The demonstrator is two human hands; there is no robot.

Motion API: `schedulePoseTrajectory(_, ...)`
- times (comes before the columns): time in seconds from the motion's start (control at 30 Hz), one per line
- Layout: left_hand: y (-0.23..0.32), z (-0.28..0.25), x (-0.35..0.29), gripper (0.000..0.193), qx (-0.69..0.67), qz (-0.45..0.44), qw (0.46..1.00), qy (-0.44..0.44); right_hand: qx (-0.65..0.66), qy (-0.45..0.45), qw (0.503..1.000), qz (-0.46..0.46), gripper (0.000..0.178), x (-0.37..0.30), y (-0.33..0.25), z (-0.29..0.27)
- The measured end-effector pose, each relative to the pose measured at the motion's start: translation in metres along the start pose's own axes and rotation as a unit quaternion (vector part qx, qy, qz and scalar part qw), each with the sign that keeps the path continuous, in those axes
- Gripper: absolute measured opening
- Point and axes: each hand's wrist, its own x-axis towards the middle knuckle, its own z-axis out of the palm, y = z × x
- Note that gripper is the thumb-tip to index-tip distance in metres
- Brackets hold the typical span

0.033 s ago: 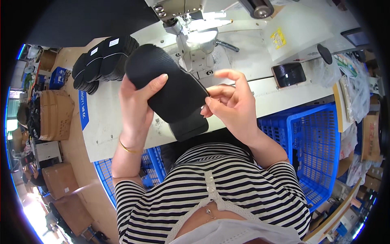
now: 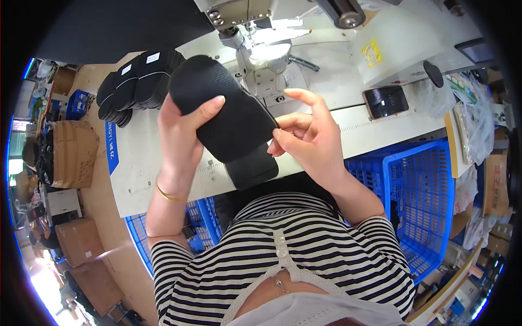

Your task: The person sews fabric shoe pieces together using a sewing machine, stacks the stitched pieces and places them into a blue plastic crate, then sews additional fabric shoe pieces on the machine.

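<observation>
A black sole-shaped piece [image 2: 231, 122], like a shoe insole, is held up in front of the sewing machine [image 2: 263, 62]. My left hand [image 2: 185, 127] grips its left side, with the thumb across the face and the fingers behind. At the right edge, my right hand [image 2: 307, 133] pinches the rim between thumb and fingertips, its index finger raised. Another black piece [image 2: 253, 171] shows below it at the table's front edge; whether the two are joined I cannot tell. Bundled stacks of black sole-shaped pieces [image 2: 138, 81] sit on the left.
A phone [image 2: 385, 101] lies on the white sewing table [image 2: 141, 182] to the right. Blue plastic crates [image 2: 418, 201] stand below the table's front edge on both sides. Cardboard boxes [image 2: 73, 155] stand on the floor at left, and clear plastic bags [image 2: 473, 125] are at far right.
Both hands keep their hold on the black sole-shaped piece. It has shifted only very slightly, and my left forearm has moved a little to the left.
</observation>
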Motion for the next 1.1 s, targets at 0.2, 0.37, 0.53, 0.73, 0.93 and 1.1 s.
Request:
schedulePoseTrajectory(0.2,0.023,-0.004,0.066,0.031,0.066,-0.053,0.993,-0.08,-0.094,-0.073,0.99,0.07,0.02,0.032,-0.015,0.007)
schedulePoseTrajectory(0.37,0.044,0.013,0.084,0.016,0.137,-0.057,0.986,-0.074,-0.069,-0.071,0.995,0.025,0.02,0.051,-0.017,0.009)
schedulePoseTrajectory(0.53,0.038,0.005,0.101,0.008,0.169,-0.034,0.981,-0.084,-0.038,-0.066,0.997,0.023,0.02,0.053,-0.016,0.01)
schedulePoseTrajectory(0.73,0.04,0.007,0.102,0.004,0.147,-0.032,0.985,-0.08,-0.036,-0.063,0.997,0.017,0.02,0.052,-0.013,0.009)
schedulePoseTrajectory(0.93,0.029,-0.001,0.081,0.029,0.47,0.215,0.856,0.001,-0.027,-0.056,0.998,-0.004,0.017,0.051,-0.005,0.017)
schedulePoseTrajectory(1.1,0.024,0.014,0.033,0.028,0.453,0.425,0.773,-0.127,-0.056,-0.048,0.997,0.0,0.019,0.046,-0.002,0.017)
